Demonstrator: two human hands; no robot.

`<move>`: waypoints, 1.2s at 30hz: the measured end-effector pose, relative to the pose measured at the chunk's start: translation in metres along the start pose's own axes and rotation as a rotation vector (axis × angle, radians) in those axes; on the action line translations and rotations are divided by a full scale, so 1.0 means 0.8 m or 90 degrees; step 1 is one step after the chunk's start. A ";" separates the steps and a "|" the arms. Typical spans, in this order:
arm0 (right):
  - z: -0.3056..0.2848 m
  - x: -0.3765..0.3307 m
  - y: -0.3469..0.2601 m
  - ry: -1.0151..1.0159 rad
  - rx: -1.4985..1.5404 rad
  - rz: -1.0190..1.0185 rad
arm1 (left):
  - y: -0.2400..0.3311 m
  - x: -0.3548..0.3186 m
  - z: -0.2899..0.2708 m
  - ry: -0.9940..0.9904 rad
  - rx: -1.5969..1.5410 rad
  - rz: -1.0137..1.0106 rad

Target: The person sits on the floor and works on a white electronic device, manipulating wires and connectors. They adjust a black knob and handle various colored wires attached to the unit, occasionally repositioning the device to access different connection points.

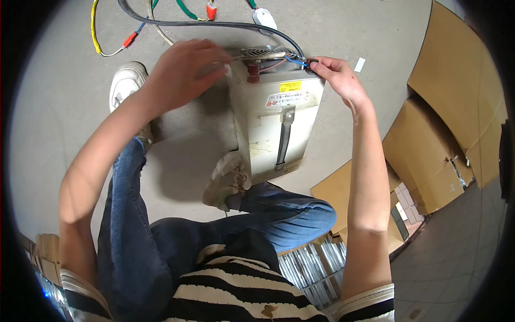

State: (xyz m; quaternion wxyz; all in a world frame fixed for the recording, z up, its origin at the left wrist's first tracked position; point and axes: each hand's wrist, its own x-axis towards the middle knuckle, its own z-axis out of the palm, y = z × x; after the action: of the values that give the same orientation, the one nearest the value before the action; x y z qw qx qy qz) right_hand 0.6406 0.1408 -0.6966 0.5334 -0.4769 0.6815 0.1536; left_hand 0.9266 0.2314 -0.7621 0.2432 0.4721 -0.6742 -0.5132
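A white box-shaped machine (pixel 276 129) with a black strap handle (pixel 284 137) stands on the floor before me. Thumb and fingers of my right hand (pixel 339 78) are closed around a dark brown knob (pixel 311 64) at its far right corner. A blue wire (pixel 295 60) runs up to that knob. Blurred by motion, my left hand (pixel 188 72) hovers by the far left corner, fingers stretched and thumb apart, with nothing visibly held. Close to its fingertips is a second reddish-brown knob (pixel 253 72). A pale cable (pixel 263 56) crosses the machine's far end and passes behind my left hand.
A thick black cable (pixel 230 23) arches over from the far left. Beyond lie wires with red connectors (pixel 130 39) and a white oval device (pixel 264 20). Cardboard boxes (pixel 429 155) stand at the right; metal bars (pixel 311 268) lie lower right. My shoe (pixel 228 177) is beside the machine.
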 end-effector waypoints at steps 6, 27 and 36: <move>-0.012 0.009 0.010 -0.030 0.020 -0.024 | 0.005 0.051 0.023 -0.132 -0.011 -0.031; 0.052 -0.003 0.013 0.415 -0.344 -0.071 | 0.029 0.041 0.025 -0.115 0.135 -0.039; 0.014 0.006 0.021 0.137 -0.027 0.001 | 0.028 0.039 0.026 -0.115 0.127 -0.047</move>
State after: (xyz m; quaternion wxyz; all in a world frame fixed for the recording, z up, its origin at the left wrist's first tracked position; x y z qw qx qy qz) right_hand 0.6338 0.1548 -0.7104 0.4466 -0.5014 0.7319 0.1165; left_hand 0.8875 0.2143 -0.7536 0.1144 0.4701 -0.7232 -0.4929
